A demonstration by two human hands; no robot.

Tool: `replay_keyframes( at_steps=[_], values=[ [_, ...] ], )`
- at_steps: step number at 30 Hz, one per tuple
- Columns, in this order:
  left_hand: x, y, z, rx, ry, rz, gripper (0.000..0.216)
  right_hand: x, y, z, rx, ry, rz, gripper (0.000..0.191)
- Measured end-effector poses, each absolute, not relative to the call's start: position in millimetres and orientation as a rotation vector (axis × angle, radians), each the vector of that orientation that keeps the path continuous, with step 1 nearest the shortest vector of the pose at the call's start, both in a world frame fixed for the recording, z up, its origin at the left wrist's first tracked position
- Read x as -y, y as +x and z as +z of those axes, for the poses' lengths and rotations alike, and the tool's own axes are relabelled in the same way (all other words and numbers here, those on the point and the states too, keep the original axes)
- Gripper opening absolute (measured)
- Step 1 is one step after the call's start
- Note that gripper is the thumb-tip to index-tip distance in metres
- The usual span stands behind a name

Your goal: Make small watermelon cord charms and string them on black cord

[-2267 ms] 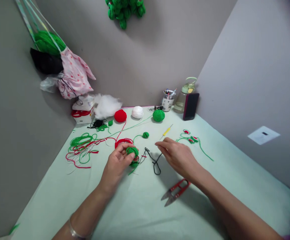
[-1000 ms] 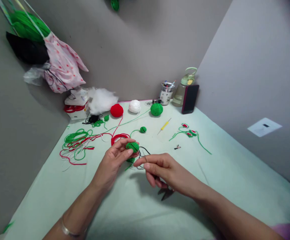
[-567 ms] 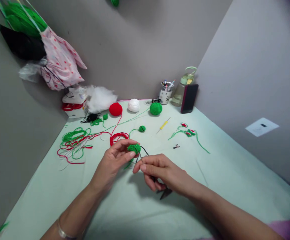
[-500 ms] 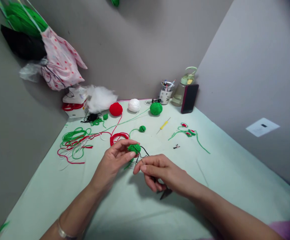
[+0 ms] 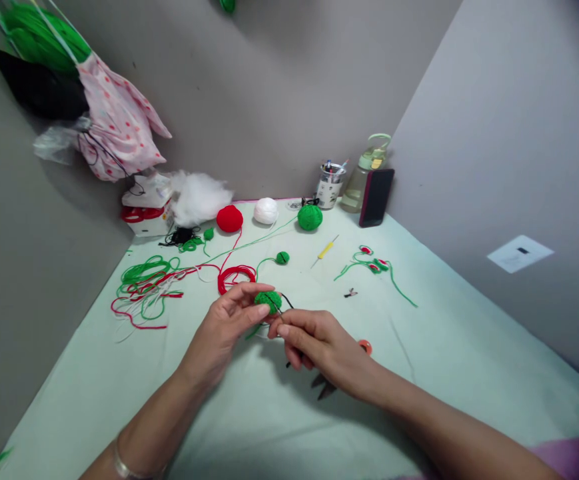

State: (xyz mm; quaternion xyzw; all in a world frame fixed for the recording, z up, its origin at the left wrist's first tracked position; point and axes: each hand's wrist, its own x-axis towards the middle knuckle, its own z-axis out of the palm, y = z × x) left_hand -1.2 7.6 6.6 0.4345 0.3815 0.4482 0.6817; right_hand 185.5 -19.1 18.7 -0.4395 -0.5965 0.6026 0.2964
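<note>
My left hand [image 5: 229, 317] is closed around a small green crocheted ball [image 5: 269, 301], with thumb and fingertips on its sides. Black yarn [image 5: 287, 301] runs across the ball and loops off its right side. Close by, my right hand [image 5: 314, 337] pinches a thin needle [image 5: 278, 309] against the ball's right edge; the fingers cover most of it. Under my right hand lie scissors [image 5: 325, 387], showing dark blades and part of an orange handle. A green yarn tail hangs below the ball.
Beyond my hands lie a coil of red yarn [image 5: 236, 279], a smaller green ball [image 5: 282, 258], a yellow-handled crochet hook [image 5: 325, 251] and red-green crocheted pieces [image 5: 380, 265]. Tangled yarn [image 5: 144, 287] spreads left. Yarn balls [image 5: 310, 217], white stuffing [image 5: 199, 199], a bottle [image 5: 359, 183] and a phone [image 5: 376, 198] stand behind.
My right hand has moved up and closer to the ball, bringing its pinched fingertips near the ball's right side. The scissors' orange handle has come into sight.
</note>
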Motion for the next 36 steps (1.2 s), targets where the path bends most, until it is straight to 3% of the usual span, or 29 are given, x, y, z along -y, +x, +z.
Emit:
replay_keyframes(
  at_steps=[13,17,22,36],
  values=[
    [-6,0,-5,-0.863,1.129,1.059,0.020,15,183,10,1.380,-1.119,1.689,0.033],
    [-6,1,-2,-0.881,1.115,1.094,0.030,11,188,11,1.499,-1.103,1.615,0.031],
    [-4,4,0,-0.902,1.139,1.100,0.020,12,185,12,1.559,-1.176,1.472,0.028],
    [-1,10,-2,-0.875,1.115,0.960,0.023,-4,199,25,1.538,-1.203,1.235,0.018]
  ],
)
